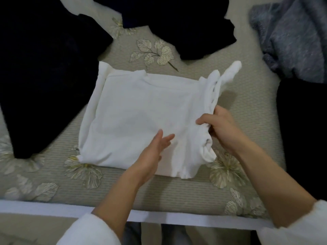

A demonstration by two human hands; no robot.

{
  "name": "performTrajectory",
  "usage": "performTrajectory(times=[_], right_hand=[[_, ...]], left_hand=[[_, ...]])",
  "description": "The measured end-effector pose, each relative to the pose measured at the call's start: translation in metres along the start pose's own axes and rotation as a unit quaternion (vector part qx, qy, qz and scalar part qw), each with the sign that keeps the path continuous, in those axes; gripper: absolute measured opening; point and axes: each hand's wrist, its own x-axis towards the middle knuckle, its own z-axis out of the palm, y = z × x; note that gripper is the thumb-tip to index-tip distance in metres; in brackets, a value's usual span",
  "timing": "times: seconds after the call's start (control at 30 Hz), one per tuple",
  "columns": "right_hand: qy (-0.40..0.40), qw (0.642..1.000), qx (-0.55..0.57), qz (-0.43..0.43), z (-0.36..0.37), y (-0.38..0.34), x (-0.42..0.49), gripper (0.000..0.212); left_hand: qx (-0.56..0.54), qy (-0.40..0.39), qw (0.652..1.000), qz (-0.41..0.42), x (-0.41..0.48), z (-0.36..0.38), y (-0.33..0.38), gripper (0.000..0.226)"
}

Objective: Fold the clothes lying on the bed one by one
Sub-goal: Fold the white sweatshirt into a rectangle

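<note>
A white shirt (138, 106) lies flat near the middle of the bed (177, 195), close to its near edge. It is partly folded into a rough rectangle. Its neckline points to the far side and its hem toward the person, and its long axis is tilted slightly from near-left to far-right. The left side is already turned in. On the right, a sleeve (228, 73) is bunched and stretches away toward the far right. The left hand (154, 152) rests on the near middle of the shirt, fingers straight and close together. The right hand (221, 128) grips the gathered cloth at the shirt's right edge, its fingers curled round the fabric. A black garment (44, 76) lies to the left, another dark garment (177, 23) beyond, and a grey-blue garment (292, 38) at far right.
</note>
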Motion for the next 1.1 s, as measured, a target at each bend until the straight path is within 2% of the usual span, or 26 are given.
performTrajectory(times=[0.07,0.13,0.27,0.33,0.4,0.5,0.6,0.73,0.8,0.87,0.93,1.0,1.1], right_hand=[[-0.007,0.999,-0.025,-0.025,0.031,-0.01,0.006,0.037],[-0.017,0.998,-0.039,-0.035,0.062,-0.018,0.011,0.027],[-0.066,0.992,-0.103,-0.025,0.119,-0.021,0.025,0.015],[-0.093,0.985,-0.141,0.023,0.142,-0.014,0.036,0.024],[-0.071,0.973,-0.218,0.037,0.155,-0.004,0.048,0.035],[0.027,0.932,-0.359,-0.035,0.163,-0.001,0.065,0.042],[0.091,0.917,-0.384,-0.051,0.175,-0.007,0.086,0.059],[0.131,0.894,-0.428,-0.005,0.189,-0.022,0.117,0.077],[0.129,0.864,-0.487,-0.001,0.188,-0.025,0.126,0.074],[0.14,0.849,-0.51,0.006,0.184,-0.03,0.132,0.063],[0.174,0.864,-0.472,0.011,0.177,-0.04,0.136,0.048],[0.207,0.883,-0.421,-0.02,0.175,-0.053,0.135,0.029],[0.233,0.899,-0.36,-0.089,0.185,-0.065,0.131,0.022]], left_hand=[[-0.126,-0.024,0.992,0.008,-0.008,-0.022,0.006,0.067],[-0.202,-0.039,0.978,0.019,-0.013,-0.046,0.005,0.073],[-0.278,-0.029,0.96,0.022,-0.021,-0.092,-0.006,0.078],[-0.292,-0.032,0.956,0.013,-0.025,-0.11,-0.011,0.077],[-0.279,-0.042,0.959,-0.007,-0.028,-0.121,-0.016,0.066],[-0.173,-0.003,0.985,-0.018,-0.026,-0.123,-0.02,0.036],[-0.016,0.065,0.996,0.063,-0.026,-0.117,-0.021,0.054],[0.117,0.06,0.986,0.106,-0.028,-0.113,-0.018,0.066],[0.142,0.042,0.981,0.123,-0.028,-0.118,-0.015,0.064],[0.128,0.035,0.981,0.138,-0.03,-0.124,-0.009,0.037],[0.092,0.02,0.987,0.129,-0.034,-0.132,-0.003,0.023],[0.051,0.014,0.991,0.12,-0.041,-0.141,0.003,0.019],[0.004,0.063,0.993,0.104,-0.045,-0.158,0.004,0.035]])
